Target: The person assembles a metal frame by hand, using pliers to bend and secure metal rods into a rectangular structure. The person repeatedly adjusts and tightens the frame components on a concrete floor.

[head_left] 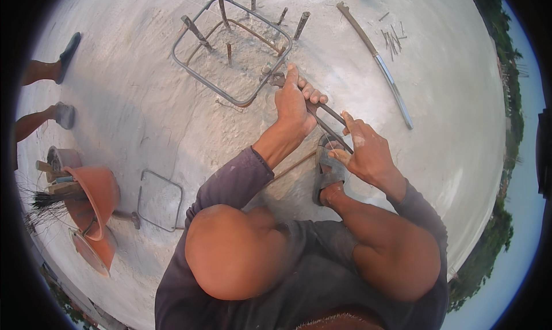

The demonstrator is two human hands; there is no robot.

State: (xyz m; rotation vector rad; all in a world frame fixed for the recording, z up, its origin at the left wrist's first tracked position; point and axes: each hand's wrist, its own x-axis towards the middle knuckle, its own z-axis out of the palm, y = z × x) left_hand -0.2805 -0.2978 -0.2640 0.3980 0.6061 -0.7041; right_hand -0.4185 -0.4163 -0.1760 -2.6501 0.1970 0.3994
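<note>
I hold a pair of long-handled pincers (327, 126) in front of me. My left hand (292, 104) is wrapped around them close to their jaws (277, 79). Farther down, my right hand (370, 153) grips the two handles, which stand slightly apart. A thin wire seems to run beside the handles, by my right fingers. The jaws are next to the near right corner of a square bent steel stirrup (210, 85). That stirrup surrounds several upright rebar stubs (196, 33) rising from rough concrete. Whether the jaws touch the stirrup, I cannot tell.
A metal bar with a shiny end (391, 88) lies at right, near loose nails (393, 40). At left are an orange bucket (98, 195) holding tools and wire, a hammer (127, 216) and a loose stirrup (160, 199). Another person's feet (64, 116) stand at far left.
</note>
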